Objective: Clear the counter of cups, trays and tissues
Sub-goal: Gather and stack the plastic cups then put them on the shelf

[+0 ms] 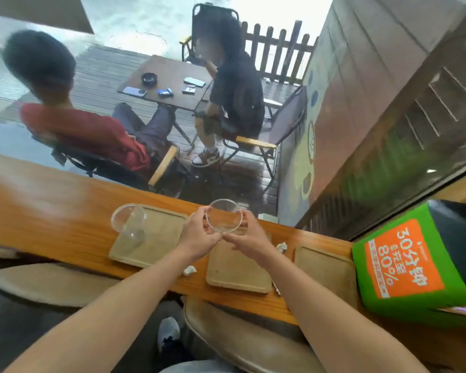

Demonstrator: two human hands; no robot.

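A clear plastic cup point(223, 215) is lifted above the wooden counter point(51, 208), its mouth tilted toward me. My left hand point(199, 232) grips its left side and my right hand point(249, 236) holds its right side. A second clear cup point(131, 224) stands on the left tray point(159, 238). The middle tray point(237, 267) lies under my hands and a right tray point(326, 267) sits beside it. One crumpled tissue point(189, 270) lies between the left and middle trays, another tissue point(281, 247) between the middle and right trays.
A green and orange sign point(404, 265) stands at the counter's right end. Padded stools point(240, 337) sit below the counter's near edge. Beyond the glass, two people sit at an outdoor table point(170, 82) on a deck.
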